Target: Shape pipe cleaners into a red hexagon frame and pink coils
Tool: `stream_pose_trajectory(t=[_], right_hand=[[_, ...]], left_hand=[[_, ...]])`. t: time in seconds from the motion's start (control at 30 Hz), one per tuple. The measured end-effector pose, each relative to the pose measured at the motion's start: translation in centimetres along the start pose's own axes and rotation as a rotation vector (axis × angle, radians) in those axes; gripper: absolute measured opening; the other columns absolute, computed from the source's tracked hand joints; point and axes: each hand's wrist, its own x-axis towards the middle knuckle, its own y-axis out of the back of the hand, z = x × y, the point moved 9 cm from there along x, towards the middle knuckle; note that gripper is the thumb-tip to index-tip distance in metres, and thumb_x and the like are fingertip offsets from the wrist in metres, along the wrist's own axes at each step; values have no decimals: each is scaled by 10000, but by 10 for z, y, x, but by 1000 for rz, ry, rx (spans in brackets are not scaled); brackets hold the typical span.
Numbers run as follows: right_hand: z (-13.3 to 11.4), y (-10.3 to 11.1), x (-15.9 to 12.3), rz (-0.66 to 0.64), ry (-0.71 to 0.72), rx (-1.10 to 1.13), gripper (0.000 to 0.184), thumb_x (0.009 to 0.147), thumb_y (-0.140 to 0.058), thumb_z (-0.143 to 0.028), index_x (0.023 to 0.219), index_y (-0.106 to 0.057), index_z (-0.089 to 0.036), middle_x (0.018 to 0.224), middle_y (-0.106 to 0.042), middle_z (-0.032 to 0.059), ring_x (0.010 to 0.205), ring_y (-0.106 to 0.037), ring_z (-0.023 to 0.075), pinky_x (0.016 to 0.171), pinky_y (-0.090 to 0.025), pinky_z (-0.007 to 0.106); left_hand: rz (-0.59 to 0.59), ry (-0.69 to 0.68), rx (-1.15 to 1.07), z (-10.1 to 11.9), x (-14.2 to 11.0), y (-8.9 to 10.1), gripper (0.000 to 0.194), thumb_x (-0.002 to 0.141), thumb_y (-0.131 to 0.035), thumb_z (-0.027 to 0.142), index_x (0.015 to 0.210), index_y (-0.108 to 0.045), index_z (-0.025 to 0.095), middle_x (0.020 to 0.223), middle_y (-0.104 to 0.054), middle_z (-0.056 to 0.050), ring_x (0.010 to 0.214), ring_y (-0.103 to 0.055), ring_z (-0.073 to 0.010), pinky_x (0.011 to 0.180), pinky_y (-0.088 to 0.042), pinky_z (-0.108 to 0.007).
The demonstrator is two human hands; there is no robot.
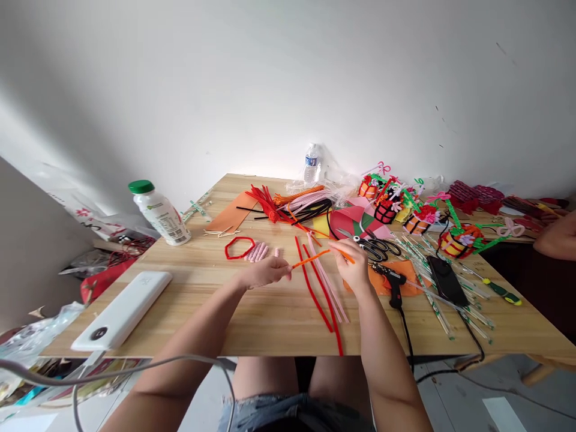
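Both my hands hold one orange pipe cleaner [315, 257] just above the wooden table [270, 324]. My left hand [265, 273] pinches its left end, fingers closed. My right hand [353, 264] grips its right part, fingers curled round it. Under the hands lie red pipe cleaners [321, 297] and pink pipe cleaners [330, 285]. A red pipe-cleaner ring [239, 247] and small pink coils [257, 252] rest left of my left hand.
A white power bank [122, 310] with a cable lies front left; a green-capped bottle [161, 213] stands behind it. Scissors [375, 246], a glue gun [392, 285], a phone [447, 280], striped straws and pipe-cleaner baskets [420, 213] crowd the right. Another person's arm [555, 237] is at far right.
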Motion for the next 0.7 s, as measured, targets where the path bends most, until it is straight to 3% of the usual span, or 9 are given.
stream_pose_trajectory(t=[0.07, 0.17, 0.37, 0.43, 0.5, 0.57, 0.63, 0.67, 0.7], right_hand=[[14, 1, 1, 14, -131, 43, 145, 834, -565, -203, 877, -702, -214, 839, -690, 55, 777, -633, 185, 726, -512, 327], [30, 1, -1, 12, -291, 45, 127, 816, -580, -236, 840, -697, -195, 830, -695, 60, 773, -638, 196, 720, -508, 330], [30, 4, -2, 56, -267, 4, 141, 812, -563, -243, 826, -697, -201, 830, -691, 65, 793, -632, 206, 739, -498, 344], [33, 3, -3, 46, -287, -6, 155, 810, -559, -255, 833, -699, -193, 846, -691, 75, 788, -630, 209, 731, -494, 345], [45, 1, -8, 44, -418, 26, 171, 792, -571, -277, 845, -699, -176, 835, -694, 81, 743, -628, 209, 683, -494, 339], [57, -7, -17, 45, -577, 109, 193, 763, -599, -302, 840, -696, -155, 801, -696, 81, 700, -628, 206, 650, -496, 331], [62, -20, -26, 41, -674, 203, 210, 737, -623, -320, 821, -694, -140, 774, -694, 80, 695, -633, 206, 658, -504, 329], [61, -29, -29, 30, -693, 242, 215, 734, -628, -324, 822, -694, -138, 777, -695, 80, 706, -637, 206, 672, -508, 329], [59, -39, -33, 13, -703, 272, 219, 735, -630, -327, 825, -696, -139, 774, -695, 78, 705, -639, 203, 675, -510, 326]], left_hand=[[-123, 7, -288, 0, -5, -3, 448, 791, -477, 593, 792, -624, 170, 487, -317, 54, 408, -257, -70, 390, -184, -213], [-206, 14, -508, 2, -9, -7, 463, 722, -574, 599, 833, -617, 152, 516, -325, 55, 405, -198, -47, 388, -110, -206], [-180, 91, -285, -8, -2, -19, 515, 709, -563, 640, 745, -621, 130, 426, -316, 62, 364, -240, -56, 364, -164, -209], [-146, 99, -164, -12, 2, -19, 527, 744, -499, 644, 752, -629, 134, 445, -403, 35, 376, -315, -78, 369, -229, -215], [-8, 60, -25, -12, 8, -9, 503, 800, -432, 606, 803, -635, 146, 553, -524, -6, 465, -437, -109, 433, -338, -226], [305, -48, 168, -1, 7, 12, 428, 835, -434, 528, 874, -632, 151, 727, -608, -53, 643, -542, -158, 579, -442, -273], [745, -197, 430, 23, -11, 32, 389, 850, -463, 454, 1009, -608, 130, 932, -626, -126, 861, -574, -234, 760, -465, -373], [876, -267, 525, 35, -20, 30, 392, 861, -470, 422, 1087, -578, 121, 1019, -614, -153, 941, -563, -262, 822, -450, -412], [917, -356, 613, 46, -25, 22, 415, 854, -499, 413, 1143, -548, 120, 1078, -599, -167, 982, -549, -278, 847, -440, -432]])
